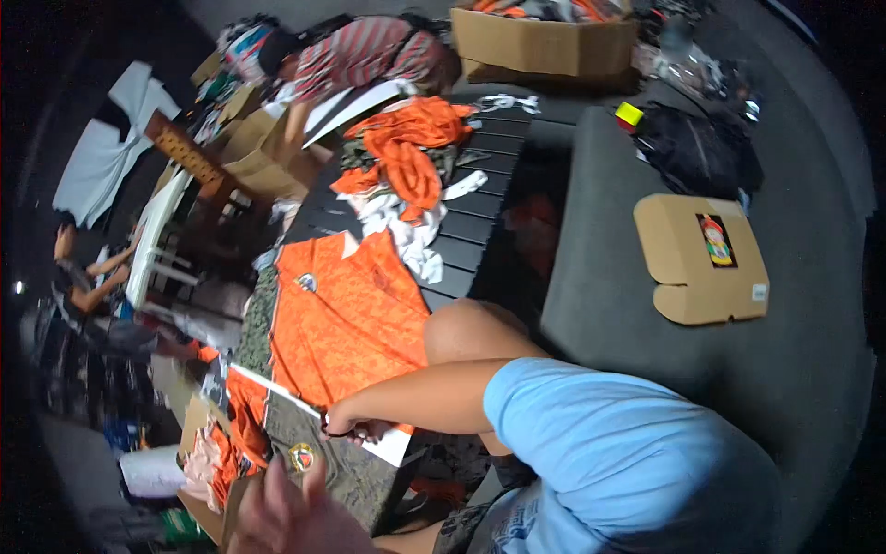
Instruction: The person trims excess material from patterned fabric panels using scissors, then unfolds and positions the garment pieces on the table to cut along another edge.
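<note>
My right hand [360, 427] reaches in from the blue sleeve, its fingers closed at a small dark object that I cannot make out. It rests over a white sheet edge [391, 449] between an orange camouflage shirt [346, 319] and a dark green garment [337, 471] with a round emblem. My left hand [291, 517], blurred at the bottom edge, has its fingers apart near that emblem and nothing visible in them.
Crumpled orange garments [415, 152] and white cloth strips [406, 231] lie on a dark slatted surface [489, 185]. Cardboard boxes [544, 42] stand behind. A person in striped clothing [355, 60] bends over at the back, and another person's arms [97, 286] show left. A flat carton [674, 268] lies right.
</note>
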Motion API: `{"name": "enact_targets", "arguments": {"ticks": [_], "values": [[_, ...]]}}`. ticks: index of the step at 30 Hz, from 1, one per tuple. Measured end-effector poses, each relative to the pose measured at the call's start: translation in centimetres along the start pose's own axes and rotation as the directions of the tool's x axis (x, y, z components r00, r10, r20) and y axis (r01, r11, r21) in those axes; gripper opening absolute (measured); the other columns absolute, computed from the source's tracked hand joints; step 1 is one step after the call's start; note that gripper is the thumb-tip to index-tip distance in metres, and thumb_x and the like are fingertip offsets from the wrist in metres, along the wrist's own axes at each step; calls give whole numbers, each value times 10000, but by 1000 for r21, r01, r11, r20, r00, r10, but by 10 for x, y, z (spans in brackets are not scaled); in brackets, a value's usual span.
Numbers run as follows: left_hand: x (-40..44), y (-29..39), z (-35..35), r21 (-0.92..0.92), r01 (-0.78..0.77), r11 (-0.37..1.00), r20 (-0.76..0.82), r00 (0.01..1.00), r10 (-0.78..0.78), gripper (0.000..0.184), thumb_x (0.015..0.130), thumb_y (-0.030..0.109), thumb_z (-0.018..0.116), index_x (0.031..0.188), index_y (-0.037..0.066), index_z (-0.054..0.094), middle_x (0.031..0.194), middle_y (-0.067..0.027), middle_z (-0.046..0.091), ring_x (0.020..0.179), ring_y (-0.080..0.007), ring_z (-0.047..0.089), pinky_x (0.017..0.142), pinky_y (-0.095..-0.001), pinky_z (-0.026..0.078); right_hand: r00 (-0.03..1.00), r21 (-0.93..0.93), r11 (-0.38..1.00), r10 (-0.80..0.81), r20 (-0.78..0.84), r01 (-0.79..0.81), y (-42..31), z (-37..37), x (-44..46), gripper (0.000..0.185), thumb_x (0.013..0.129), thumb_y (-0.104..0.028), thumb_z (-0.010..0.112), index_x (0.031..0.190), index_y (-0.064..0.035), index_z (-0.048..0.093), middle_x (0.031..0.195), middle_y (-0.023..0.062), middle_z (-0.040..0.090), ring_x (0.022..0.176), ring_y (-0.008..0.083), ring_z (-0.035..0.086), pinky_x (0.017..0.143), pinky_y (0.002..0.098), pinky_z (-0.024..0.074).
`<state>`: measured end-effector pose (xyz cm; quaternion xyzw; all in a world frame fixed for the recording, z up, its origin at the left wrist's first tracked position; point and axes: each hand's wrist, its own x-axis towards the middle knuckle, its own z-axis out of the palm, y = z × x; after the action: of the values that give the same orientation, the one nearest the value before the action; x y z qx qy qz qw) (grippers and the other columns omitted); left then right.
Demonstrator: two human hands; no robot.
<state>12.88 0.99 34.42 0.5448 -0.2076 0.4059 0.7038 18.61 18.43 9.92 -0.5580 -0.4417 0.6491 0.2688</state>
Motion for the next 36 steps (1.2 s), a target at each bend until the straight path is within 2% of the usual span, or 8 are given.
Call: {"name": "enact_targets", "arguments": {"ticks": [3,7,12,14,19,22,25,36], "values": [[-48,-14,-58,815,427,391,-436,897,-70,454,980,243,639,1340,-31,594,1482,-215,513,1324,-341,530,1109,-442,421,997,-74,997,-10,74,16,-1,5,-1,269,922,-291,603,835,-38,632,720,144,641,607,259,640,579,451,547],[-149,-19,-147,763,621,-177,-640,765,-74,413,929,138,693,1319,17,633,1415,-194,581,1264,-346,573,1080,-402,448,975,-193,981,11,222,33,0,13,-5,229,906,-238,602,845,-23,652,742,157,657,638,266,667,599,455,565],[-224,-17,-184,658,723,-211,-748,661,-64,489,921,238,699,1365,52,615,1462,-189,552,1301,-382,550,1104,-451,430,990,-567,812,-122,69,139,9,31,-32,326,924,-236,614,1096,40,619,987,237,697,803,400,695,736,476,570],[-230,-23,-185,641,710,-292,-766,620,-173,536,920,285,699,1396,60,596,1501,-187,527,1331,-394,533,1127,-493,413,838,-691,585,-542,56,425,18,38,-66,257,901,-163,619,1085,17,621,1011,229,662,855,388,676,764,454,568],[-231,-23,-174,606,596,-527,-777,586,-230,659,896,375,706,1479,122,530,1595,-172,428,1404,-412,463,1145,-584,371,620,-586,423,-764,179,691,-25,22,-183,324,949,-143,664,1233,9,626,1301,158,653,1123,315,649,949,376,528],[-238,-26,-170,595,613,-520,-788,572,-228,698,893,397,704,1506,135,498,1624,-162,384,1432,-405,435,1150,-607,352,540,-587,635,-760,-361,501,14,-49,-279,166,981,-128,646,1129,-59,671,1069,84,676,921,191,617,843,273,492],[-243,-28,-175,578,613,-539,-797,566,-212,737,890,419,701,1533,148,466,1654,-152,340,1459,-397,406,1156,-629,334,352,-133,991,-132,-927,19,110,-91,-385,227,1068,-264,528,1052,-52,607,900,20,566,784,139,507,745,277,448],[-237,-23,-173,568,624,-536,-809,542,-226,736,878,379,720,1529,154,462,1647,-153,346,1466,-396,400,1156,-610,345,502,-186,982,-154,-851,-15,145,-107,-375,200,1061,-242,535,1046,-57,608,868,13,561,744,123,496,700,262,434]]}}
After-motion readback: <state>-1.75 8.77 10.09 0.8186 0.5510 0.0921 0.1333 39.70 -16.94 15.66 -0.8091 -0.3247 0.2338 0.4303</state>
